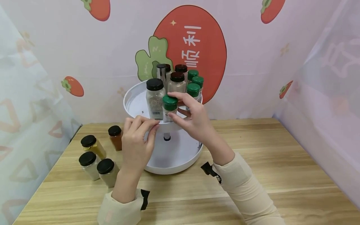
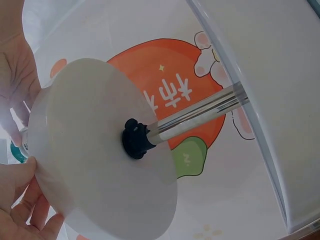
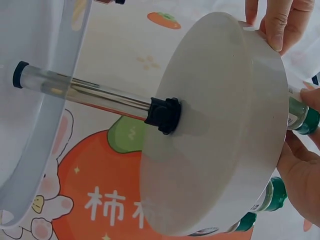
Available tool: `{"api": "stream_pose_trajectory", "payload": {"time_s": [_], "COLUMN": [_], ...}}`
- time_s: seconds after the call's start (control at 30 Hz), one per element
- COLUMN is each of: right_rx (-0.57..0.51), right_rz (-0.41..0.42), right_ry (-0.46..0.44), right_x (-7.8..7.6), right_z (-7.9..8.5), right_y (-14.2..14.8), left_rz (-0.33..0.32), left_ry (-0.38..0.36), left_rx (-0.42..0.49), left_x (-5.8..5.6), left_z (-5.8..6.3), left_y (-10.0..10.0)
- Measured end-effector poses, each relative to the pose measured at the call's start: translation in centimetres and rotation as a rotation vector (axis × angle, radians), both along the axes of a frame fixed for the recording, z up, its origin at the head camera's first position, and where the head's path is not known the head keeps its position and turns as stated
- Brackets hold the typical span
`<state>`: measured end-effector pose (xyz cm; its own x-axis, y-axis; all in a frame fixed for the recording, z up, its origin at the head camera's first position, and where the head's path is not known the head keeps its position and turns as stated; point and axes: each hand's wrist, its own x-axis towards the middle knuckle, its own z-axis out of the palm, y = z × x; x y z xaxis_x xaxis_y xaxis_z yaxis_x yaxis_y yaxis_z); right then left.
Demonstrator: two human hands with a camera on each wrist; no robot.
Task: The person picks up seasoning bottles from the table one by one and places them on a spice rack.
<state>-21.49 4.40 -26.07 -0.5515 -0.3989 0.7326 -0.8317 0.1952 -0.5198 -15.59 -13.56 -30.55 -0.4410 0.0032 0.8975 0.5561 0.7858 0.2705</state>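
A white two-tier rotating rack (image 1: pixel 166 170) stands on the table, its upper tray (image 3: pixel 265 100) carried on a metal post. My right hand (image 1: pixel 194 117) grips a small green-capped spice jar (image 1: pixel 170 107) at the front edge of that tray. In the right wrist view the jar (image 3: pixel 298 112) shows beyond the tray rim. With thumb and fingertips my left hand (image 1: pixel 137 137) pinches the tray's front rim. Just behind it stands a taller black-capped jar (image 1: pixel 155 100). More green-capped jars (image 1: pixel 193 90) and dark-capped jars (image 1: pixel 177 82) stand further back around the post.
On the table left of the rack stand several black-capped jars: one with yellow powder (image 1: pixel 94 147), one reddish-brown (image 1: pixel 115 137), and pale ones (image 1: pixel 108 172). The lower tray (image 1: pixel 174 153) surrounds the post's foot. Printed cloth (image 1: pixel 107 56) hangs behind and at both sides.
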Motion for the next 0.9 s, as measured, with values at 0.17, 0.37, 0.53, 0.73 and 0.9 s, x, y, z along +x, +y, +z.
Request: {"api": "stream_pose_trajectory", "payload": {"time_s": [0.17,0.37,0.53,0.73,0.9], "right_rx": [0.033,0.029,0.016,-0.005,-0.013], "right_rz": [-0.015,-0.017,-0.02,-0.021,-0.016], "right_ry": [-0.019,-0.03,-0.012,-0.047,-0.064], "right_x": [0.1,0.1,0.2,0.2,0.4], "right_z": [0.3,0.3,0.4,0.1,-0.4], "right_y": [-0.1,0.2,0.8,2.0,3.2], "left_rz": [-0.002,-0.013,-0.021,-0.022,-0.033], "left_ry": [0.005,0.006,0.006,-0.005,0.002], "left_rx": [0.013,-0.006,-0.027,-0.018,0.005], "left_x": [0.0,-0.2,-0.2,-0.2,-0.3], "left_z": [0.1,0.2,0.3,0.4,0.0], "left_y": [0.0,0.0,-0.2,-0.3,-0.2]}}
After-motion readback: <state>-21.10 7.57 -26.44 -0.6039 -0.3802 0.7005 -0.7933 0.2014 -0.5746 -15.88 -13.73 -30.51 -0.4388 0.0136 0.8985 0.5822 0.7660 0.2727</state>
